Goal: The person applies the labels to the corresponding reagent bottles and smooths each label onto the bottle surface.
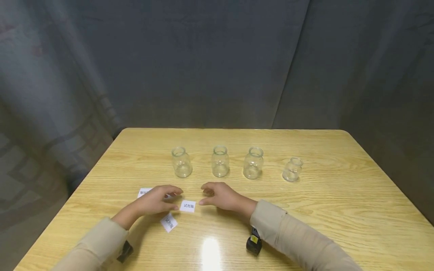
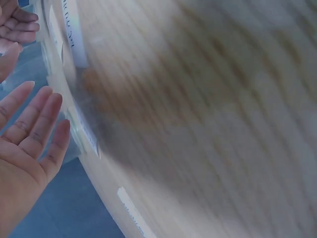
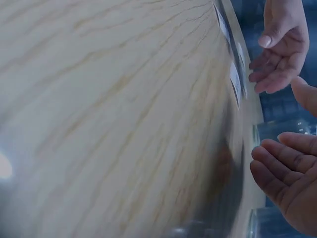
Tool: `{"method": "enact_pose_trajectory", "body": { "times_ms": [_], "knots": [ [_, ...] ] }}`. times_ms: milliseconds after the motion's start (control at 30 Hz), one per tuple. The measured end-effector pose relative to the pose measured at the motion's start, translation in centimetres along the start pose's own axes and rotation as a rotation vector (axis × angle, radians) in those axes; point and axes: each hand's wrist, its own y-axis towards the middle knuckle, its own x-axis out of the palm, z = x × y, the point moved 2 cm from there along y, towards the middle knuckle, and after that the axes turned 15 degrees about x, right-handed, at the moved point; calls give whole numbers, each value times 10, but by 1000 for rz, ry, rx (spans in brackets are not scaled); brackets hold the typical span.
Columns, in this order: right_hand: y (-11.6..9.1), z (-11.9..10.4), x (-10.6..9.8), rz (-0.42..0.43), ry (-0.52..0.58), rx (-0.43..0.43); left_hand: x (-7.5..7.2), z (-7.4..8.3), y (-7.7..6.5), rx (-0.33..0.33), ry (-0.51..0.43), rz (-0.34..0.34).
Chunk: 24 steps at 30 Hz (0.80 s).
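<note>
Printed card (image 1: pixel 187 206), its characters standing upright from the near side as if for easy reading, is lying flat on the bench (image 1: pixel 339 210) between the left hand (image 1: pixel 156 200) and the right hand (image 1: pixel 222 196). Fingers are curving loosely, each grip released and holding nothing. Glass jars (image 1: pixel 220 165) are standing beyond, probably spaced for separate reach.

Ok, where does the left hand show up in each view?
Head: the left hand is left of centre, in the lower half.
Left wrist: the left hand is large at the lower left edge.
Right wrist: the left hand is at the upper right.
Shared landmark: the right hand, in all three views.
</note>
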Motion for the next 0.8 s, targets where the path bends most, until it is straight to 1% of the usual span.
{"method": "enact_pose_trajectory", "body": {
  "times_ms": [233,467,633,800],
  "knots": [
    [8,-3,8,-18,-9,-10,4,-2,3,-23,-11,-10],
    [13,-9,16,-39,-66,-6,8,-3,7,-19,34,-26],
    [17,-14,21,-9,-146,-30,10,-4,10,-8,66,-19],
    [17,-18,26,30,-232,-38,11,-4,12,-15,98,-2]
  ]
}}
